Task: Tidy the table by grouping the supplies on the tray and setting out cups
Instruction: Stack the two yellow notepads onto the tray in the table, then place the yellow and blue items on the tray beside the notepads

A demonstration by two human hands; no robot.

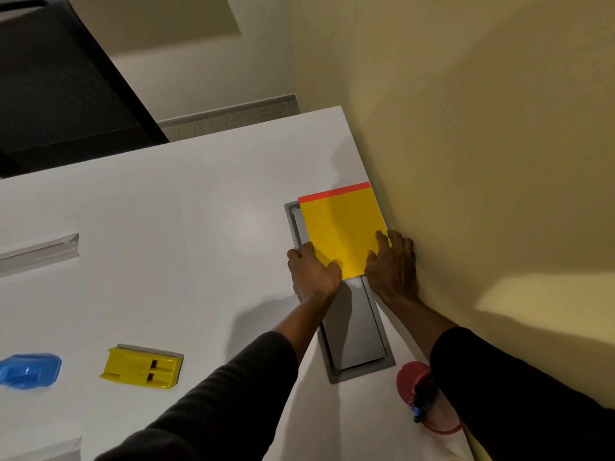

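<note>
Yellow notepad (pixel 342 227) lies far right on the white table (pixel 166 211), tight against the wall (pixel 482 161) and overlapping the grey cable hatch (pixel 354 334). Left hand (pixel 312 271) pinches the near-left corner, thumb on top, fingers curled at the edge. Right hand (pixel 394 264) lies bent-fingered over the near-right edge, and whether it truly grips I can't tell. Best play: fingers under both corners, lift level, draw it clear of the wall. Red cup (pixel 411 380) of markers sits by the right sleeve, so mind that elbow. Yellow plastic block (pixel 141 367) and blue piece (pixel 30 370) wait near left.
</note>
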